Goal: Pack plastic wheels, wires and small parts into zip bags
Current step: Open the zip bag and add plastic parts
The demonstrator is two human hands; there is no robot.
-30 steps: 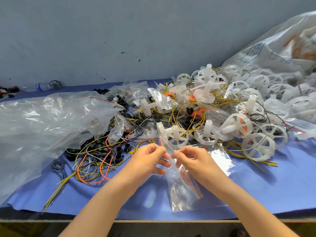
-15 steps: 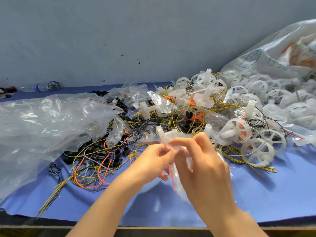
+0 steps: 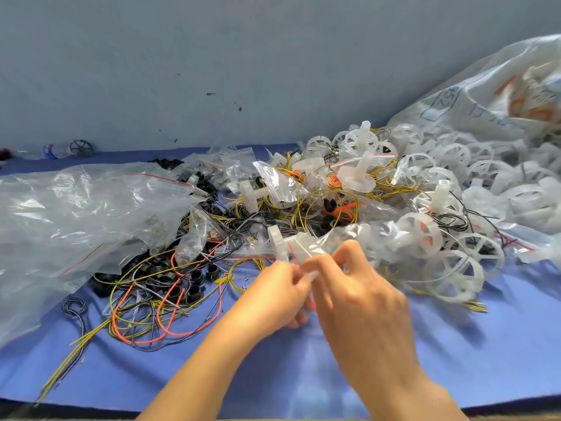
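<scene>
The left hand [image 3: 277,288] and the right hand [image 3: 359,299] meet fingertip to fingertip, and both pinch the top edge of a small clear plastic zip bag with a red seal line [image 3: 329,243]. The bag is lifted off the table and blurred; whether its seal is closed or anything lies inside cannot be told. The right hand shows its back to the camera, with its fingers curled over the bag's edge.

Under the bag lies a blue cloth table cover [image 3: 485,360]. Just left of the bag sprawls a tangle of yellow, orange and black wires [image 3: 145,311], with a cluster of small black ring-shaped parts [image 3: 194,291] in it. Further left of the bag spreads a large crumpled clear plastic bag [image 3: 76,214].

Right of the bag and behind it is heaped a pile of white spoked plastic wheels [image 3: 455,268], some with stub axles. Behind the bag, several small filled zip bags [image 3: 273,183] lie among more wires. Far right of the bag rises a big translucent sack with blue print [image 3: 501,95], and more wheels spill from beneath it. Far behind the bag to the left, a clear plastic bottle [image 3: 54,151] and a dark spoked wheel [image 3: 80,147] rest against a grey wall [image 3: 212,56].
</scene>
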